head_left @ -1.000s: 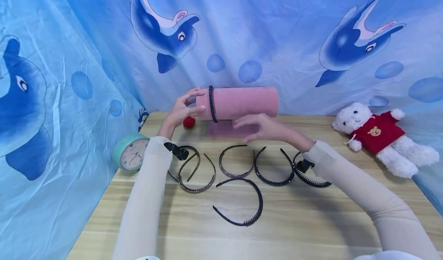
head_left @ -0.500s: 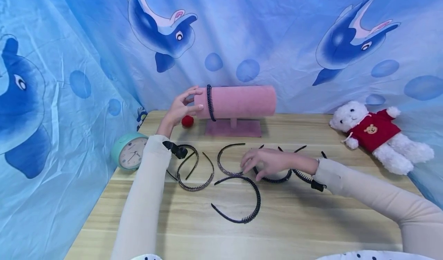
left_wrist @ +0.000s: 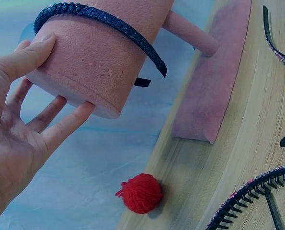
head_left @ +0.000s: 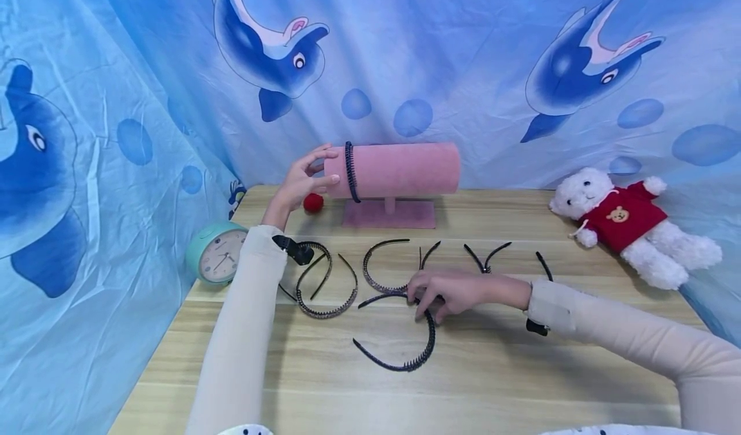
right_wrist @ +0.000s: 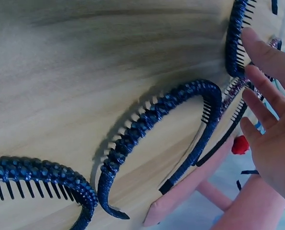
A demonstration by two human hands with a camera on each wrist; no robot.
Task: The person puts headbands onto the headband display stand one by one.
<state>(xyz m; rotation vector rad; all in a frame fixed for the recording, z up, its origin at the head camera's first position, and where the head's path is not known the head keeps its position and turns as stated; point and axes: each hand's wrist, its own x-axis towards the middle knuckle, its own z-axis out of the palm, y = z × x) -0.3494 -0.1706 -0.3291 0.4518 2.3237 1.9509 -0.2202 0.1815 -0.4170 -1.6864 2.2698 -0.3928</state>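
A pink padded roll on a display stand (head_left: 405, 168) carries one dark beaded headband (head_left: 351, 171) near its left end. My left hand (head_left: 298, 181) holds that left end, thumb on its side and fingertips at the end's rim (left_wrist: 25, 115). My right hand (head_left: 448, 293) is down at the nearest black headband (head_left: 431, 342), which lies on the table. Its thumb and fingers reach around the band's upper right part, thumb touching the toothed side (right_wrist: 235, 43) in the right wrist view; no firm pinch shows. Another dark beaded headband (right_wrist: 152, 115) lies close by.
Other headbands (head_left: 327, 313) lie in a row across the wooden table (head_left: 324, 390). A red yarn ball (head_left: 313, 203) sits by the stand; a mint clock (head_left: 217, 255) is at left, a white teddy bear (head_left: 613, 222) at right. Blue dolphin cloth hangs behind.
My right hand has moved from beside the stand's base down and toward me, onto the nearest headband. The left hand keeps its place on the roll's end.
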